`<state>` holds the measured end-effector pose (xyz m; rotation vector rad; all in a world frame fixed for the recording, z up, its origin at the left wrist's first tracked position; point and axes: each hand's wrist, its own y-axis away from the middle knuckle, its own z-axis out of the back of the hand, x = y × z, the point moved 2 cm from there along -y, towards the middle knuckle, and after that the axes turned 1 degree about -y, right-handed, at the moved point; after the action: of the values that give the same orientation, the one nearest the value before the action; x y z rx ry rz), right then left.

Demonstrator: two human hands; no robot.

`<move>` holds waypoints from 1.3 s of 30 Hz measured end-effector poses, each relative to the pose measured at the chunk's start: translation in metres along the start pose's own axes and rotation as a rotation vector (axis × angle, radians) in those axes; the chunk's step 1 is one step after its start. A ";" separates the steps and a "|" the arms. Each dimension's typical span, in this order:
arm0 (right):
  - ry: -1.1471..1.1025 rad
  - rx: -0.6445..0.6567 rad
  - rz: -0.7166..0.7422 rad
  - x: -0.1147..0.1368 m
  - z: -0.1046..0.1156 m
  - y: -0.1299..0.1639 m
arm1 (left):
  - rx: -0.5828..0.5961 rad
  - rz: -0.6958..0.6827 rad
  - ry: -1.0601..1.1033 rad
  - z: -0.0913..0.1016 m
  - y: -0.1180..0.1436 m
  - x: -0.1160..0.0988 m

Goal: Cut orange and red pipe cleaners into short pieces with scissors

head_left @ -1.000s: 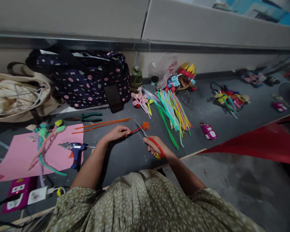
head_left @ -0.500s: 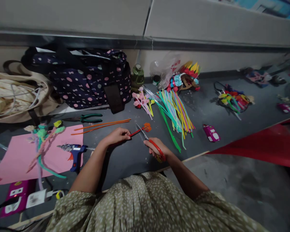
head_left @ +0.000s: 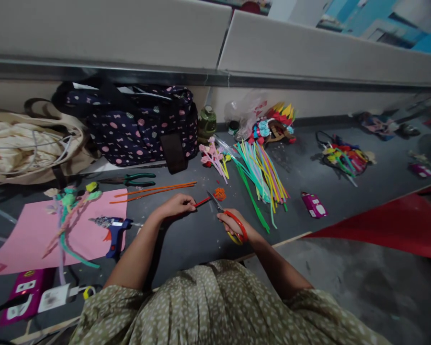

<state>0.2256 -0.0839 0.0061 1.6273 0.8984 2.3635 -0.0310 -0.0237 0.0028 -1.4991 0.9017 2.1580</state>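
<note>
My left hand (head_left: 176, 206) pinches a short red pipe cleaner (head_left: 202, 201), whose free end points right. In my right hand (head_left: 229, 222) is a pair of scissors (head_left: 241, 227) with red and yellow handles. Their blades reach up and left to the tip of the red pipe cleaner; I cannot tell whether they touch it. Just beyond the blades lies a small pile of orange cut pieces (head_left: 220, 193) on the dark table. Long orange pipe cleaners (head_left: 154, 191) lie above my left hand, near green-handled pliers (head_left: 140, 179).
A bundle of coloured pipe cleaners (head_left: 260, 172) and pink pipe-cleaner flowers (head_left: 215, 158) lie beyond my hands. On the left are a blue glue gun (head_left: 117, 235), pink paper (head_left: 28, 235) and a power strip (head_left: 27, 299). A patterned bag (head_left: 140, 129) stands behind.
The view has tilted up a little, so the table things sit lower. The scissor handles look slightly more spread, with more of the yellow loop showing. Both hands keep their hold.
</note>
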 end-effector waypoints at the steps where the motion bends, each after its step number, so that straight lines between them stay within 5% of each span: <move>1: 0.042 0.005 -0.010 0.000 0.000 0.000 | 0.004 0.000 0.009 0.000 0.000 0.000; 13: 0.394 -0.044 -0.084 0.017 -0.012 0.010 | -0.002 0.005 0.053 -0.001 0.004 -0.007; 21: 0.983 -0.112 0.102 0.033 -0.034 0.025 | -0.085 -0.005 0.256 0.007 0.008 -0.006; 30: 1.196 -0.093 0.179 0.044 -0.054 0.037 | -0.078 -0.028 0.256 0.005 0.004 0.000; 35: 1.252 -0.042 0.175 0.057 -0.043 0.035 | -0.091 -0.046 0.244 0.009 0.006 0.003; 39: 1.209 -0.242 0.194 0.069 -0.010 0.011 | -0.066 -0.040 0.262 0.009 0.006 0.004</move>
<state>0.1912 -0.0669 0.0656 0.0462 0.4855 3.3554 -0.0425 -0.0223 0.0032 -1.8477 0.8817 2.0122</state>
